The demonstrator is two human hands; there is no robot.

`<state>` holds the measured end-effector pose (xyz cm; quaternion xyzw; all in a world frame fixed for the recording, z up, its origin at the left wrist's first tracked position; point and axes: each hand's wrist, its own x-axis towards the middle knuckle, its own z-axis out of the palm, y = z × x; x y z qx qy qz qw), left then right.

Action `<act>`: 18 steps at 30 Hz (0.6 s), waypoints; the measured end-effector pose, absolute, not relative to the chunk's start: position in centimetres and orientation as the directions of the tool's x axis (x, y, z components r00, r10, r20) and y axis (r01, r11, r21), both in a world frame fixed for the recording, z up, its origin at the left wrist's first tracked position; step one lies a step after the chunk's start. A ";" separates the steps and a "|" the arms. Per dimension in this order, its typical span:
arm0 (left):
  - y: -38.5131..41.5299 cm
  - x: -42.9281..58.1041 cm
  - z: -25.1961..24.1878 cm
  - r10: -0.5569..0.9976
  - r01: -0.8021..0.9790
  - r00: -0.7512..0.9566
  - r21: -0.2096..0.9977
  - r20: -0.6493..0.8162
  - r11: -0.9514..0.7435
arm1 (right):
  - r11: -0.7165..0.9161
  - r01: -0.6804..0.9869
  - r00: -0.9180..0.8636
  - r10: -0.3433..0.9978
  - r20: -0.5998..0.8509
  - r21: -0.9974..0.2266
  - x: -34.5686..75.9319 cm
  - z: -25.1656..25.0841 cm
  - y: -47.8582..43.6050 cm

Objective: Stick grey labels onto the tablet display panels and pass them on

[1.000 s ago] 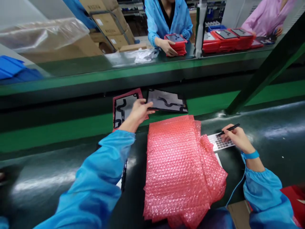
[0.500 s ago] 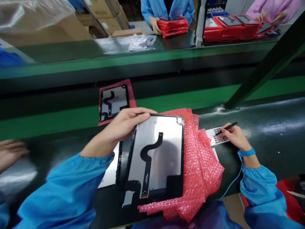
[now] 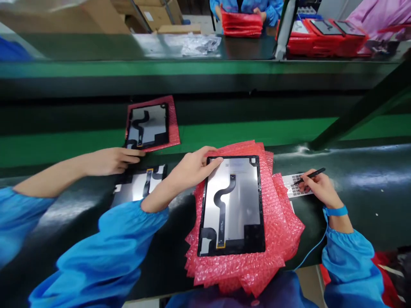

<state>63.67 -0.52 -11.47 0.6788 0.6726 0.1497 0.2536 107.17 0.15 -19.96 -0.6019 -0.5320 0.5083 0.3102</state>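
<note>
Co-worker's hand (image 3: pixel 111 160): far left, from a 2nd blue sleeve, palm down, fingers stretched flat. Fingertips at the near edge of the wrapped panel.
Wrapped panel (image 3: pixel 148 124): lies back side up on a red sheet on the green belt (image 3: pixel 257 132), behind the co-worker's hand.
Bare panel (image 3: pixel 138 185): flat on the dark bench (image 3: pixel 369 192), just below the co-worker's hand, partly hidden by the person's left forearm.
Left hand (image 3: pixel 191 170): closed in a pinch on the display panel's top-left corner, thumb on the top face, fingers curled over the edge.
Display panel (image 3: pixel 237 201): center, back side up w/ black flex cable showing. Rests flat on the bubble-wrap stack, long side running away from the person.
Bubble-wrap stack (image 3: pixel 282 222): pink sheets, loosely piled at the bench's near edge, sticking out all round the display panel.
Label sheet (image 3: pixel 290 187): white w/ small dark squares, on the bench just right of the stack, partly under the right hand.
Right hand (image 3: pixel 316 187): closed round a black pen (image 3: pixel 311 174) (poss. tweezers, too small to tell), tip on the label sheet.
Wrist strap (image 3: pixel 335 210): blue, on the right wrist, thin cord trailing down.
Far bench, L to R: clear plastic bag (image 3: pixel 201 42); red stack (image 3: pixel 242 23) under another person's hands; more red stacks (image 3: pixel 324 38) w/ panels on top.
</note>
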 end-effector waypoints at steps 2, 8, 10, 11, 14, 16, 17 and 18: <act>-1.1 64.2 -10.8 0.996 0.942 -0.038 0.328 -0.085 0.064 | -0.250 0.315 -0.089 0.953 -0.291 -0.916 107.5 -19.9 0.3; -6.0 67.7 -9.9 0.949 0.913 0.251 0.279 0.193 -0.298 | -0.202 0.127 -0.097 0.972 -0.215 -0.971 108.2 -19.1 0.2; -8.1 69.5 -10.2 0.843 0.795 0.477 0.288 0.249 -0.534 | -0.148 0.043 -0.083 0.985 -0.151 -0.988 107.1 -18.2 -0.3; -9.0 70.5 -10.5 0.796 0.750 0.550 0.268 0.254 -0.604 | -0.129 0.010 -0.087 0.988 -0.129 -0.992 106.2 -17.6 -0.6; -10.7 72.8 -11.3 0.765 0.740 0.611 0.194 0.205 -0.644 | -0.100 -0.065 -0.151 0.985 -0.089 -0.993 102.5 -16.0 -1.8; -11.1 73.7 -11.7 0.790 0.770 0.594 0.178 0.152 -0.613 | -0.094 -0.100 -0.222 0.972 -0.070 -0.991 99.8 -15.2 -2.4; -11.2 74.0 -11.9 0.802 0.782 0.584 0.179 0.126 -0.597 | -0.098 -0.107 -0.262 0.963 -0.067 -0.989 98.6 -15.0 -2.6; -11.2 74.1 -11.9 0.810 0.790 0.577 0.183 0.104 -0.585 | -0.103 -0.107 -0.298 0.952 -0.067 -0.989 97.6 -14.8 -2.7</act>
